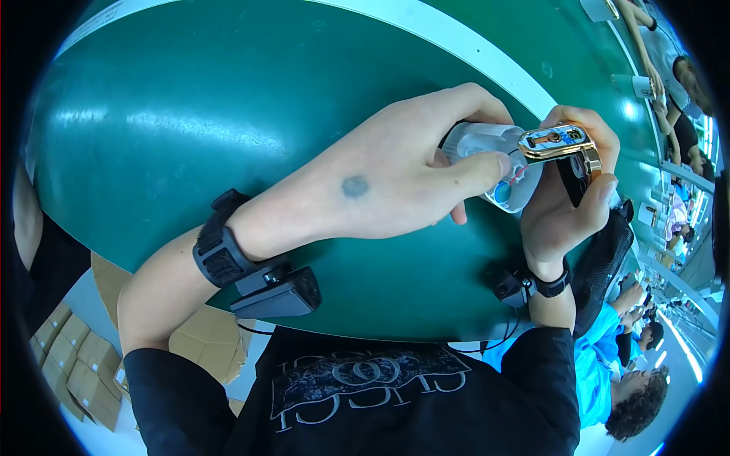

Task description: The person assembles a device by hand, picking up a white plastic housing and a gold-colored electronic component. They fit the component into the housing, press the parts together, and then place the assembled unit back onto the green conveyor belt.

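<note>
The left hand (395, 171) is closed around a white plastic part (494, 163), thumb laid along its near face and fingers curled over the far side. The right hand (566, 197) is closed on a small gold-framed piece (559, 144), fingertips pinching its rim from above and from the right, palm turned toward the left hand. Both items are held together above the green table (190, 114), right of centre in the view, clear of the surface.

The white part's long axis runs roughly left to right, its rounded end dipping toward the right hand; a small blue spot and a red mark show on that end. The gold-framed piece lies across the part's upper right end, touching it, with its long axis near level and its face upward. A dark flat piece hangs below the gold frame, inside the right palm; what it is cannot be told.

Both forearms rise from the lower edge, each with a black wrist strap (220, 254) carrying a small dark unit. Cardboard boxes (76, 357) sit lower left. Other people work along the right edge.
</note>
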Demonstrator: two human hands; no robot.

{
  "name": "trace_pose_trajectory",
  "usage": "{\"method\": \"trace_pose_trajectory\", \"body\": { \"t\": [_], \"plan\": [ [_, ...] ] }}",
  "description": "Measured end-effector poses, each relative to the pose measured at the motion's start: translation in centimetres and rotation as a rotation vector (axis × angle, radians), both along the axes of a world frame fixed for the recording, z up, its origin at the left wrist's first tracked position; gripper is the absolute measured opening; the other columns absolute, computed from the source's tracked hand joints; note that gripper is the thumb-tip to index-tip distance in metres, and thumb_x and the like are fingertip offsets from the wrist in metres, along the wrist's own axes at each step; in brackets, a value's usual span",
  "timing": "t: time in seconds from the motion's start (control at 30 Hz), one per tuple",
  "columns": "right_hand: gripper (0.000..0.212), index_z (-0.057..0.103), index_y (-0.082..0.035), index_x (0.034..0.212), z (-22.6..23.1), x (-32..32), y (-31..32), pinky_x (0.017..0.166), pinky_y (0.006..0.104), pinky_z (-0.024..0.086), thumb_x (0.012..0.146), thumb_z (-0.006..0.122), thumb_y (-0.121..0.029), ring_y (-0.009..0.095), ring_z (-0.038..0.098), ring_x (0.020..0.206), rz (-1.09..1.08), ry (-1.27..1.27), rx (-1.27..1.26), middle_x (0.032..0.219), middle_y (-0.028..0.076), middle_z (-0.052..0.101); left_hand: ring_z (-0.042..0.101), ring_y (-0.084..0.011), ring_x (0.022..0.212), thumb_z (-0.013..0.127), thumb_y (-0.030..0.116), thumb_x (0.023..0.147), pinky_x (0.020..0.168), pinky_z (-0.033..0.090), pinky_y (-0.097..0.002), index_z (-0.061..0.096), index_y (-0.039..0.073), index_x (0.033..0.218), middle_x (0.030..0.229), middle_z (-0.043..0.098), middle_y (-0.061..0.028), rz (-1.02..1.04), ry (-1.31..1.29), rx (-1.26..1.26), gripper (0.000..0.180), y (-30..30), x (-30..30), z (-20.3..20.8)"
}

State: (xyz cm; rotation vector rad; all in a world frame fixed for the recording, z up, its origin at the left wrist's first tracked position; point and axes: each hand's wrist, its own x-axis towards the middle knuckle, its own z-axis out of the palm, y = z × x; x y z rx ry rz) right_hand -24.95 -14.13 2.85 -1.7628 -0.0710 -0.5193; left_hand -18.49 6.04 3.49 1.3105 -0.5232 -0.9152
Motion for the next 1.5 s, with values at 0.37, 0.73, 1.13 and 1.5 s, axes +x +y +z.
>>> {"method": "trace_pose_trajectory", "body": {
  "t": [0.37,0.73,1.13,1.5],
  "plan": [
    [0.050,0.056,0.000,0.126,-0.2,1.1,0.5,0.075,0.0258,0.041,0.104,0.048,-0.044,0.010,0.053,0.085,0.018,0.054,-0.027,0.101,0.006,0.061,0.071,-0.0170,0.068,0.055,0.017,0.101,0.054,0.054,-0.0260,0.051,0.000,0.131,0.120,0.063,-0.0123,0.099,0.081,-0.023,0.035,-0.6,0.1,0.3],
    [0.058,0.054,-0.001,0.128,0.2,0.6,1.0,0.085,0.0275,0.046,0.105,0.040,-0.053,0.015,0.059,0.097,0.053,-0.004,-0.195,0.111,0.011,0.059,0.070,-0.0177,0.064,0.059,0.012,0.092,0.054,0.054,-0.0278,0.055,-0.004,0.125,0.120,0.063,-0.0179,0.054,0.158,0.075,0.036,-1.0,0.8,1.8],
    [0.043,0.052,0.001,0.127,-0.4,0.4,0.6,0.079,0.0285,0.046,0.102,0.058,-0.034,0.012,0.056,0.090,0.075,-0.097,0.057,0.106,0.009,0.061,0.068,-0.0160,0.063,0.070,0.024,0.093,0.054,0.052,-0.0270,0.057,-0.005,0.123,0.111,0.067,-0.0160,0.093,0.019,0.072,0.043,-1.5,-0.3,1.9],
    [0.049,0.059,-0.002,0.122,0.5,1.6,1.5,0.075,0.0319,0.053,0.084,0.077,-0.029,0.022,0.064,0.086,0.020,-0.215,-0.355,0.106,0.013,0.062,0.065,-0.0216,0.055,0.069,0.019,0.089,0.053,0.048,-0.0331,0.064,-0.001,0.107,0.071,0.065,-0.0155,0.361,-0.454,0.248,0.028,-1.5,-0.6,1.3]
  ]
}}
